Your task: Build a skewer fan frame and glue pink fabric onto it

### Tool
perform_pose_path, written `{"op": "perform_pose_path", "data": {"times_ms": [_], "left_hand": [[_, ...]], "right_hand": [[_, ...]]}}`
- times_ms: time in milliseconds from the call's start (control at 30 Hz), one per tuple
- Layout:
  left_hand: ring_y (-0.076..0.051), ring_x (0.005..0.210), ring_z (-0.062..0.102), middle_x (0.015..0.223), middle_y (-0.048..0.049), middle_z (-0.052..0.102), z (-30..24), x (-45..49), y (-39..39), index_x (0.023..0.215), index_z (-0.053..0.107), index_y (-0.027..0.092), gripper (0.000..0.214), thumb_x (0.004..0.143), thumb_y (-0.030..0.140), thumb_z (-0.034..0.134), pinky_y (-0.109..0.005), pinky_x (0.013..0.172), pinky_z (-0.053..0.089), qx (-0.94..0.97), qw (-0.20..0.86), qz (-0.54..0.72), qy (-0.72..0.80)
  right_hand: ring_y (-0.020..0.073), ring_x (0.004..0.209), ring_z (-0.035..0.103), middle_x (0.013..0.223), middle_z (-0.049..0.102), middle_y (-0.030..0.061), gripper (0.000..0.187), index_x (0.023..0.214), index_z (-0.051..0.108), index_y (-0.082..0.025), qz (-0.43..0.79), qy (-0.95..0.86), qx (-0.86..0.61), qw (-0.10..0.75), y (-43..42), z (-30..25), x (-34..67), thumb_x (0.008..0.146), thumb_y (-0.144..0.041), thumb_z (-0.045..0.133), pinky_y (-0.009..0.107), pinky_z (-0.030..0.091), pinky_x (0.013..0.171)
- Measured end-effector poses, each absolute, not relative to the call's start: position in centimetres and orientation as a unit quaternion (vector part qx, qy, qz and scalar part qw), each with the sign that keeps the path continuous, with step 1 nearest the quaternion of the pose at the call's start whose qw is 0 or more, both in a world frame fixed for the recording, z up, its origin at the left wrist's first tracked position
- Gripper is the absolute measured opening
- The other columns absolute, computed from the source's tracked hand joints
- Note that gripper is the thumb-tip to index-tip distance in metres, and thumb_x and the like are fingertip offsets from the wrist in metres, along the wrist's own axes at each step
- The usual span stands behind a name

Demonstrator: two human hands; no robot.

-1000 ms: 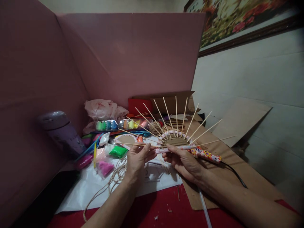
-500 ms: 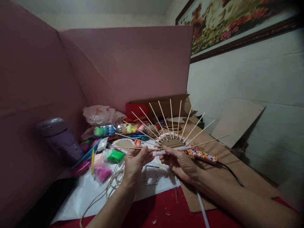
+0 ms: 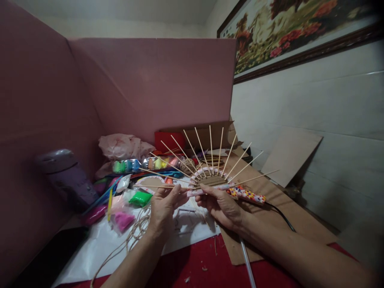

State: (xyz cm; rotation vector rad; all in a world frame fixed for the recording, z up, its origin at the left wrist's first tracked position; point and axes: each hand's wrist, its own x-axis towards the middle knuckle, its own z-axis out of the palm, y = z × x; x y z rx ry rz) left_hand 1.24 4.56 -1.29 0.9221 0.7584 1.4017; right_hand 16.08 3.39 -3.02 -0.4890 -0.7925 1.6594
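We have both forearms reaching forward, palms turned inward. Our left hand (image 3: 164, 206) pinches the lowest left stick (image 3: 159, 187) near the half-disc's end; our right hand (image 3: 223, 208) grips the straight edge of the half-disc (image 3: 211, 182), thumb on top, fingers curled beneath. The half-disc is held up between them, sticks fanned. Since a second ago: our view turned slightly right and up; hold unchanged. Left of the half-disc: clear bags, one with pink stuff (image 3: 123, 221), one green (image 3: 140, 199). Farther left, lidded bottle (image 3: 69, 176), contents hidden. Beyond, left: clear pack (image 3: 147, 164) of coloured lumps.
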Motion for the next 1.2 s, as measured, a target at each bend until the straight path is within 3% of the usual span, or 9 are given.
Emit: {"op": "perform_pose_path", "data": {"times_ms": [933, 1200], "left_hand": [[-0.017, 0.062, 0.064, 0.066, -0.0045, 0.067, -1.42, 1.23, 4.58, 0.073, 0.053, 0.014, 0.019, 0.064, 0.024, 0.067, -0.031, 0.062, 0.051, 0.394, 0.605, 0.614, 0.320], [-0.017, 0.062, 0.064, 0.067, -0.0050, 0.067, -1.44, 1.24, 4.44, 0.075, 0.054, 0.013, 0.020, 0.064, 0.025, 0.066, -0.031, 0.062, 0.051, 0.397, 0.604, 0.613, 0.319]], "right_hand": [[0.0107, 0.062, 0.056, 0.071, 0.066, 0.0064, 0.012, 0.077, 0.065, -0.009, 0.717, -0.334, -0.198, 0.579, 3.17, -2.93, 16.05, 0.073, -0.017, 0.057, 0.024, 0.043, 0.064], [0.0107, 0.061, 0.057, 0.070, 0.065, 0.0065, 0.014, 0.075, 0.064, -0.010, 0.710, -0.340, -0.216, 0.578, 3.23, -3.02, 16.01, 0.073, -0.023, 0.060, 0.023, 0.044, 0.062]]}}
